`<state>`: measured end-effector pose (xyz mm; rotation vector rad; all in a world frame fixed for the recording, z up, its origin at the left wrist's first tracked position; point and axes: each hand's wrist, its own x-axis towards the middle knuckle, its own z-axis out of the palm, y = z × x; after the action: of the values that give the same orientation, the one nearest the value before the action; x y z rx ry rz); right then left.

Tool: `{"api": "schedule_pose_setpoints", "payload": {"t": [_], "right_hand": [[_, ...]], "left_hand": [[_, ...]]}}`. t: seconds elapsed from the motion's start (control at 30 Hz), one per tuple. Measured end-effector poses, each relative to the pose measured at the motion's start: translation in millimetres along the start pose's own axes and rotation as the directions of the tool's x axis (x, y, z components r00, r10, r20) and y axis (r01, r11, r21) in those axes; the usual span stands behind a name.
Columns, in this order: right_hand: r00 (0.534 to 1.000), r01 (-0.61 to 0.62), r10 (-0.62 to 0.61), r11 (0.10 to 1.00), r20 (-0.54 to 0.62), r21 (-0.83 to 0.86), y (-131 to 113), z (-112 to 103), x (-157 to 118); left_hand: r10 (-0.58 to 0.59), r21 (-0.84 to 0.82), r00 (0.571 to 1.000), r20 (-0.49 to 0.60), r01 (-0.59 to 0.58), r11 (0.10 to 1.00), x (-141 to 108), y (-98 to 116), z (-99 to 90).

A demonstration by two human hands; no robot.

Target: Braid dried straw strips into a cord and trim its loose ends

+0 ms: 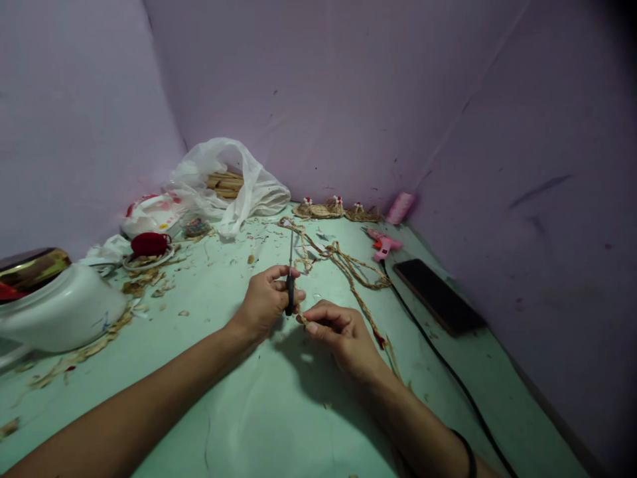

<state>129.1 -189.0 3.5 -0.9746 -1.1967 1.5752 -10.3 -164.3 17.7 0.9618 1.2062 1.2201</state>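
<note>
Near the middle of the head view, my left hand (267,300) is closed round the black handle of a thin-bladed tool, perhaps scissors (290,292), its blade pointing up and away. A braided straw cord (304,249) runs beside the tool and down between my hands. Just to the right and a little nearer, my right hand (344,333) pinches the cord's near end between thumb and fingers. More braided cord (354,282) lies in loose loops on the green table (239,398), right of my hands.
A pink glue gun (385,244) with a black cable and a dark phone (438,295) lie to the right. Behind are a pink thread spool (401,208), woven pieces (321,210) and a plastic bag (259,189). A white pot (64,312) and straw scraps are left.
</note>
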Motion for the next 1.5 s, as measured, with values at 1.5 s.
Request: {"api": "schedule_pose_setpoints", "payload": {"t": [1.5], "right_hand": [[0.990,0.001,0.040,0.958,-0.137,0.286,-17.3,-5.6,9.4]], "left_hand": [[0.421,0.748,0.628,0.655,-0.618,-0.241,-3.4,-13.8,-47.8]]}}
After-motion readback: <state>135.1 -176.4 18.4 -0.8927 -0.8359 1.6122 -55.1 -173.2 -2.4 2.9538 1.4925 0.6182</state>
